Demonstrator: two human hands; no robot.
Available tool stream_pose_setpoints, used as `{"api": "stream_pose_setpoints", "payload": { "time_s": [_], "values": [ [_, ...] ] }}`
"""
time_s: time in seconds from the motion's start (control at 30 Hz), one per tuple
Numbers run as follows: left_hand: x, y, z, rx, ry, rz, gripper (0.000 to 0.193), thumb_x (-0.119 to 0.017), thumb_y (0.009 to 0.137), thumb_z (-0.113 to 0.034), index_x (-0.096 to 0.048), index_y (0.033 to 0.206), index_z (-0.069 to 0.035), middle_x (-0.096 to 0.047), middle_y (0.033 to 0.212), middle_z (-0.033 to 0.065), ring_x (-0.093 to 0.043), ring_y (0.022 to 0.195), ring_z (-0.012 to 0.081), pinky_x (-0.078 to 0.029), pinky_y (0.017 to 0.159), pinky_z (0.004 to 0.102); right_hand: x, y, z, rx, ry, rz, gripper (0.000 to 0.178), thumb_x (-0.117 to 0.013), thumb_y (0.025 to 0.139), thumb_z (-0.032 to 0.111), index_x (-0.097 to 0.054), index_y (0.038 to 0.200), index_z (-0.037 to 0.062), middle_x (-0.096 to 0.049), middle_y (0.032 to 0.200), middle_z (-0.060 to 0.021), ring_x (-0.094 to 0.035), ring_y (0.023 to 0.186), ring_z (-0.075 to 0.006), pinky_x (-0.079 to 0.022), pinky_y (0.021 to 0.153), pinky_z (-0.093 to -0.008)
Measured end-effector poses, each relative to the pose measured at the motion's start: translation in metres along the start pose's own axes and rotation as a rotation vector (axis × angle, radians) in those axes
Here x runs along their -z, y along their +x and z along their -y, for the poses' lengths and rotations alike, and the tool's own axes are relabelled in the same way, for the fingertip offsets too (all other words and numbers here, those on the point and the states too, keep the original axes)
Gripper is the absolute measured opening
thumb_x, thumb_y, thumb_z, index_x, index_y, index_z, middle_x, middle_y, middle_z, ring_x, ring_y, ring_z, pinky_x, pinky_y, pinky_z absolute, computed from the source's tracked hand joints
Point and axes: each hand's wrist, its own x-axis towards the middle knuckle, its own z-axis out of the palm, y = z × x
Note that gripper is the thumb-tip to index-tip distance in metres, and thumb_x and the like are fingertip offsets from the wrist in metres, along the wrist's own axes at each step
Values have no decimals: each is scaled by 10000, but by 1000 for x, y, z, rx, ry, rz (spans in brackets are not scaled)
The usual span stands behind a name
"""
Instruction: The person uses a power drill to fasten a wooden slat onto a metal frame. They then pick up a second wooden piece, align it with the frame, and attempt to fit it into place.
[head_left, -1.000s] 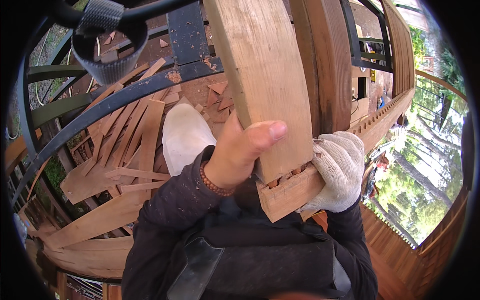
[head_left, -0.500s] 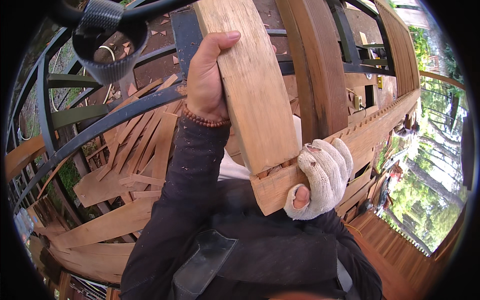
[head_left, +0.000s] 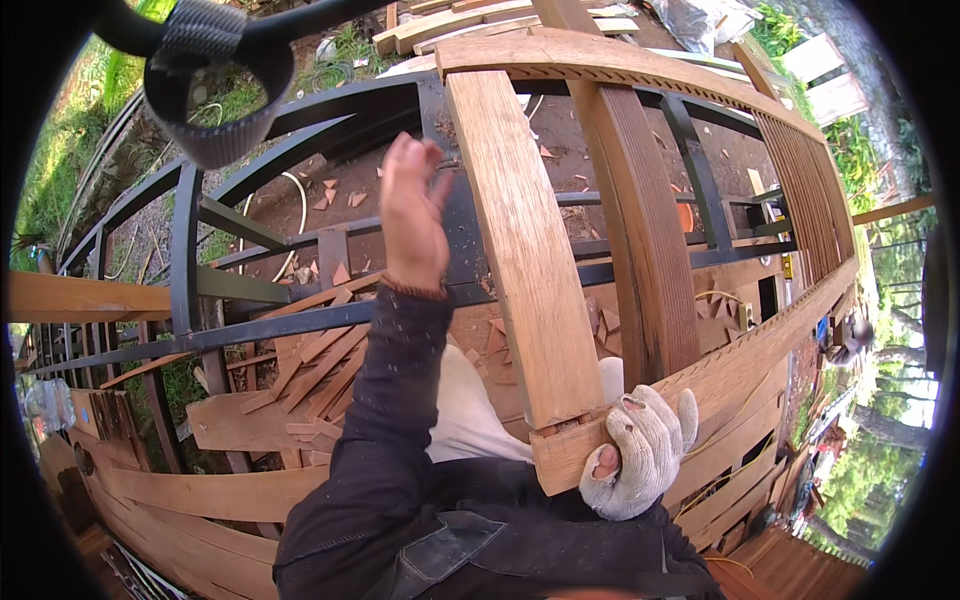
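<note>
A pale wooden plank (head_left: 530,260) runs away from me, joining a near notched rail (head_left: 750,340) to a far curved rail (head_left: 600,55). Its near end sits at the rail's corner, where a thin, rough gap shows. My right hand (head_left: 645,455), in a worn white knit glove with holes at the fingertips, is closed round the near rail beside that joint. My bare left hand (head_left: 412,225), with a beaded bracelet at the wrist, is raised left of the plank and apart from it. Its fingers are extended and slightly blurred, holding nothing.
A thick reddish-brown beam (head_left: 645,230) lies right of the plank, with close-set slats (head_left: 800,180) farther right. Dark metal framing (head_left: 185,250) spans the left and middle. Wood offcuts (head_left: 320,370) lie below it at left. A dark patterned ring (head_left: 210,100) hangs at upper left.
My left hand has let go of the plank and moved off to its left. My right hand keeps its hold on the rail. The view has shifted, showing the far rail.
</note>
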Motion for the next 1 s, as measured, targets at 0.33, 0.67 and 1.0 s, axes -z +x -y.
{"api": "stream_pose_setpoints", "payload": {
  "time_s": [0.33, 0.67, 1.0],
  "values": [
    [-27, 238, 35, -73, 107, 191, 605, -347, 1122, -361, -802, 1045, 31, -784, 1074, 141, -709, 935, 214, -524, 896, 300, -11, 6, 20, 44, 40, -41, 262, -547, 1038, 411, -678, 963, 198, -736, 981, 10, -749, 957, -215, -430, 1054, -521],
    [-35, 218, 36, -30, -42, 201, 551, -320, 1064, -297, -741, 1089, 58, -762, 1071, 170, -711, 975, 260, -535, 913, 345, -9, -14, 11, 73, 11, 7, 249, -551, 1030, 411, -679, 963, 208, -732, 985, 23, -749, 940, -202, -438, 1023, -507],
    [-15, 206, 45, -75, -81, 303, 517, -357, 1106, -348, -673, 1241, 39, -749, 1141, 156, -718, 998, 238, -560, 913, 342, 1, 9, 15, 74, 201, 46, 208, -669, 933, 284, -715, 1025, 103, -730, 1033, -100, -725, 996, -301, -510, 990, -517]
  ]
}}
